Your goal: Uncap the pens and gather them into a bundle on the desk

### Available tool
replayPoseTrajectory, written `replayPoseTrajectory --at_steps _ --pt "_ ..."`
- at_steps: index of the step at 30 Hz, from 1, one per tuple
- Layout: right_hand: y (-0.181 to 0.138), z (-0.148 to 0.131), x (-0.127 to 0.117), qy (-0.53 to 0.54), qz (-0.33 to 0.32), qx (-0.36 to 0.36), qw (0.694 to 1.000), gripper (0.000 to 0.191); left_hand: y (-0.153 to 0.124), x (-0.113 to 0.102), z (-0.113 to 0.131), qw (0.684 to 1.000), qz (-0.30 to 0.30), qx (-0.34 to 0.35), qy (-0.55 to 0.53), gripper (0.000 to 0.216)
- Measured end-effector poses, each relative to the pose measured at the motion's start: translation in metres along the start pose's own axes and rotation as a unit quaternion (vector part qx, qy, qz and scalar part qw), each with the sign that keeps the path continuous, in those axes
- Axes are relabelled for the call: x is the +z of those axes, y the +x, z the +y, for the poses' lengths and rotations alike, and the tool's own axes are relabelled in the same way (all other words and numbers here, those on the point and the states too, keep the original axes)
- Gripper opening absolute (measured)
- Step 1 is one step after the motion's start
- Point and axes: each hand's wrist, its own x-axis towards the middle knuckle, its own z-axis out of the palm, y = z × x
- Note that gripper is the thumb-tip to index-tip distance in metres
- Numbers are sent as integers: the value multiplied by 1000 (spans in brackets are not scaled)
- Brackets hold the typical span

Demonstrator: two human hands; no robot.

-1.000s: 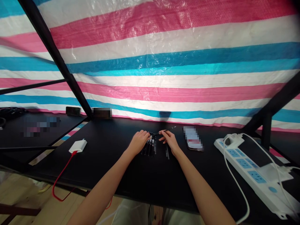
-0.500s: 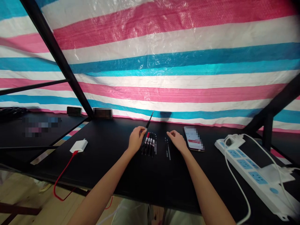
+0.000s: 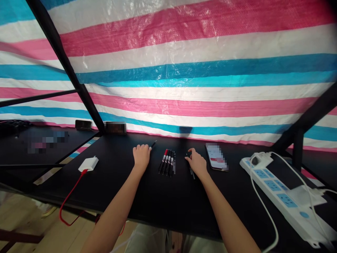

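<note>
My left hand [image 3: 141, 156] is closed around a black pen [image 3: 153, 143], whose slim end sticks out past the fingers to the right. To its right on the black table, several black pens [image 3: 166, 162], one with a red end, lie side by side in a row. A thin refill [image 3: 174, 163] lies along their right edge. My right hand [image 3: 198, 162] is open over a pair of thin pen refills [image 3: 192, 173], thumb and forefinger apart around their upper ends. The hand covers part of these refills.
A phone [image 3: 216, 157] lies right of my right hand. Farther right is a white power strip [image 3: 279, 196] with plugs and cables. A white charger [image 3: 88, 163] with a red cable [image 3: 63, 200] lies at left. Black frame bars [image 3: 79, 84] stand before a striped sheet [image 3: 184, 105].
My left hand has moved left, away from the row of pens, and lowered the pen toward the table. My right hand has come down and left over the loose refills.
</note>
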Motion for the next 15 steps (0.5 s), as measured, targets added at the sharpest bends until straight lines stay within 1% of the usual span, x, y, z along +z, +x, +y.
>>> replayPoseTrajectory --at_steps 2,4,5,7,9,12,15 --pt "2 1 0 27 3 -3 1000 28 0 4 -5 999 -10 -26 35 22" --pt "4 4 1 63 -15 -10 998 25 0 5 -4 998 -7 -41 50 19" --pt "6 6 2 86 -29 -20 996 25 -1 6 -2 998 -1 -37 47 19" --pt "9 9 4 140 -62 -52 987 28 -3 5 7 1000 8 -10 20 20" --pt "11 11 9 192 -87 -79 974 32 -5 5 17 999 8 32 -23 19" --pt "13 9 17 238 -82 -90 964 29 -9 5 30 992 -8 95 -83 17" --pt "13 4 23 280 -76 -98 952 27 -9 5 35 982 -53 135 -122 25"
